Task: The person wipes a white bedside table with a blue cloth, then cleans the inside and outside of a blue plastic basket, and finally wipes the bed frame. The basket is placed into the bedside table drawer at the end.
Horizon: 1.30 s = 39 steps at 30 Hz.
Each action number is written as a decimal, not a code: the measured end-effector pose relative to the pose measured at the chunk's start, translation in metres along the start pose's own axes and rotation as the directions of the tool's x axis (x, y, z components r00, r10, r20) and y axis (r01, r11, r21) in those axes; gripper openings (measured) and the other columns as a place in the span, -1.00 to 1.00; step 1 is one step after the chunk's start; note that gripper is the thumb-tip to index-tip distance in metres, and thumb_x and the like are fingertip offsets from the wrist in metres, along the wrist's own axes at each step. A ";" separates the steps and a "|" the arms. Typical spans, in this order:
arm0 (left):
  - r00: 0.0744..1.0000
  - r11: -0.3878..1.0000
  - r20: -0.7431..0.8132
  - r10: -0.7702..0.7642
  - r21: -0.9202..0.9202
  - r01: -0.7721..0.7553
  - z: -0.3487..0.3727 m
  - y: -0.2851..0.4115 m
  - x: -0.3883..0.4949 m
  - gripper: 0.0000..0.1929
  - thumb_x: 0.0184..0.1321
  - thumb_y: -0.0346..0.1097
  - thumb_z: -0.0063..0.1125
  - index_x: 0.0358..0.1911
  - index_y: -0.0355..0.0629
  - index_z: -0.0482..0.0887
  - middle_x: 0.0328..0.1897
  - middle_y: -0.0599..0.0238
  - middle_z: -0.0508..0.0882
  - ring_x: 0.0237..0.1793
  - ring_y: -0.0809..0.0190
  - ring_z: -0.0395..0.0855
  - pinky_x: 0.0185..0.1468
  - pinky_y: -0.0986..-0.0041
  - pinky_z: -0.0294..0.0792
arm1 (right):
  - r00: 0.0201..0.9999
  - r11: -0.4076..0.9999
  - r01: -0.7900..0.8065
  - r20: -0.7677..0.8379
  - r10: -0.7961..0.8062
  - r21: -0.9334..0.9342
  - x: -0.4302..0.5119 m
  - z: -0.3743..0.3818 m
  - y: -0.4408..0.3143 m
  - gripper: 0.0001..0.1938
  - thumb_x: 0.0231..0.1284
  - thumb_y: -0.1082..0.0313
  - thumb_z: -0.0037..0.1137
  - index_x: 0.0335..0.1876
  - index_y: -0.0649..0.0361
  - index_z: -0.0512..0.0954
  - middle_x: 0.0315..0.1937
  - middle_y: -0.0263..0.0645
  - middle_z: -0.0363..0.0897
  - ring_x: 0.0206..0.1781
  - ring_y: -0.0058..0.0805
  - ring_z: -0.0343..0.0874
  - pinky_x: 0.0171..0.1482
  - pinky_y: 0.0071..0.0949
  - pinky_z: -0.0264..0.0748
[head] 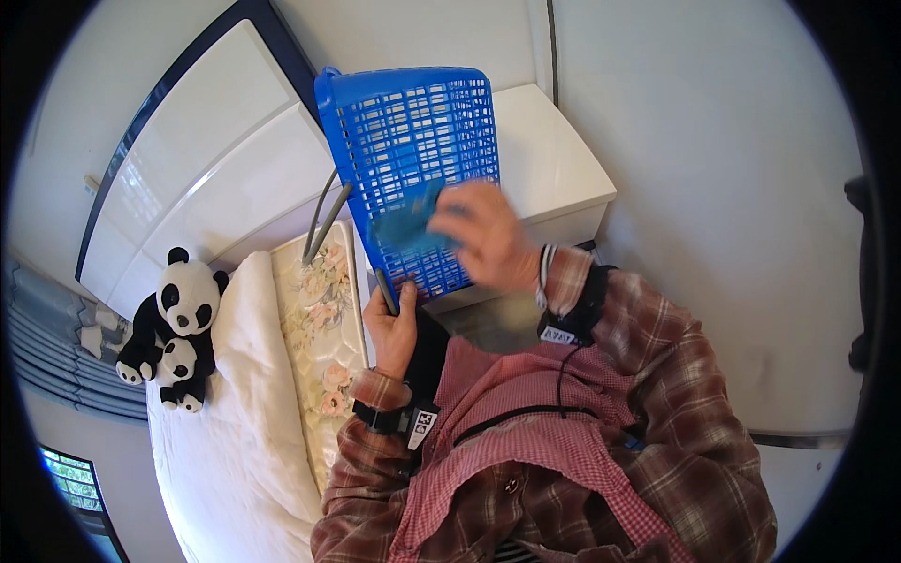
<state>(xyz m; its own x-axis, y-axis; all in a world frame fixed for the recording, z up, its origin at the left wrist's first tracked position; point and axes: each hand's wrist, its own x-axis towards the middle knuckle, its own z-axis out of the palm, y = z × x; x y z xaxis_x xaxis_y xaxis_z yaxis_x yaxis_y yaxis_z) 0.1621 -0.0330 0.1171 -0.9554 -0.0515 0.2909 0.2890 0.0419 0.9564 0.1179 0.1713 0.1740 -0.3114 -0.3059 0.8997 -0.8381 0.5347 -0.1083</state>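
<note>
A blue plastic basket (422, 127) with slotted walls is tilted on its side over a white bedside cabinet, its grey handles hanging toward the bed. My left hand (394, 324) grips its lower rim near one handle, thumb on top. My right hand (486, 232) holds a teal cloth (408, 225) against or just over the slotted side; the hand and cloth are blurred by motion, so contact is hard to tell.
The white cabinet (556, 155) stands behind the basket. On the left is a bed with a floral mattress (331, 310), a folded white cover (246, 408), a panda plush toy (184, 299) holding a smaller one, and a white headboard (204, 148) with a dark edge.
</note>
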 end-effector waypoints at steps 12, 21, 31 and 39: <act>0.996 0.995 -0.007 0.093 0.031 -0.093 0.027 0.025 0.031 -0.85 0.27 -0.36 0.16 -0.22 -0.32 0.61 -0.40 0.39 0.65 -0.40 0.51 0.52 -0.35 0.63 0.40 | 0.989 0.998 -0.067 -0.131 0.069 0.019 0.021 0.031 0.002 -0.66 -0.19 0.49 0.13 -0.15 0.18 0.54 -0.05 -0.15 0.43 0.05 -0.10 0.41 0.08 -0.19 0.33; 1.000 0.983 0.028 -0.008 -0.181 0.013 0.013 -0.007 0.034 -0.82 0.28 -0.33 0.15 -0.27 -0.36 0.63 -0.44 0.41 0.64 -0.42 0.53 0.48 -0.36 0.65 0.37 | 0.976 0.999 -0.039 -0.215 0.038 0.002 0.028 0.005 0.020 -0.71 -0.17 0.55 0.11 -0.21 0.21 0.52 -0.10 -0.14 0.44 0.01 -0.12 0.42 0.03 -0.21 0.37; 0.988 0.994 0.153 0.035 0.097 -0.050 -0.003 -0.022 0.041 -0.81 0.31 -0.32 0.12 -0.24 -0.36 0.64 -0.40 0.37 0.68 -0.40 0.48 0.51 -0.30 0.60 0.40 | 0.988 0.991 0.135 -0.072 -0.135 -0.006 0.053 -0.010 -0.009 -0.73 -0.13 0.50 0.14 -0.20 0.22 0.55 -0.10 -0.15 0.47 0.01 -0.12 0.44 0.06 -0.20 0.37; 0.991 0.970 0.119 0.052 0.228 -0.079 -0.007 -0.023 0.025 -0.77 0.28 -0.35 0.13 -0.10 -0.38 0.59 -0.27 0.26 0.69 -0.28 0.45 0.53 -0.19 0.57 0.41 | 0.985 0.986 -0.139 -0.120 0.127 -0.097 0.090 -0.019 0.040 -0.68 0.19 0.23 0.12 -0.08 0.32 0.53 -0.01 -0.06 0.52 0.06 -0.08 0.46 0.14 -0.25 0.37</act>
<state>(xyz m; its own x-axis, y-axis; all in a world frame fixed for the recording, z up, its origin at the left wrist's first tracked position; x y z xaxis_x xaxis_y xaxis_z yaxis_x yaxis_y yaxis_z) 0.1317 -0.0419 0.1024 -0.9394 0.0704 0.3355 0.3416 0.2725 0.8995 0.0651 0.1806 0.2584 -0.3598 -0.1387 0.9227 -0.7393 0.6457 -0.1912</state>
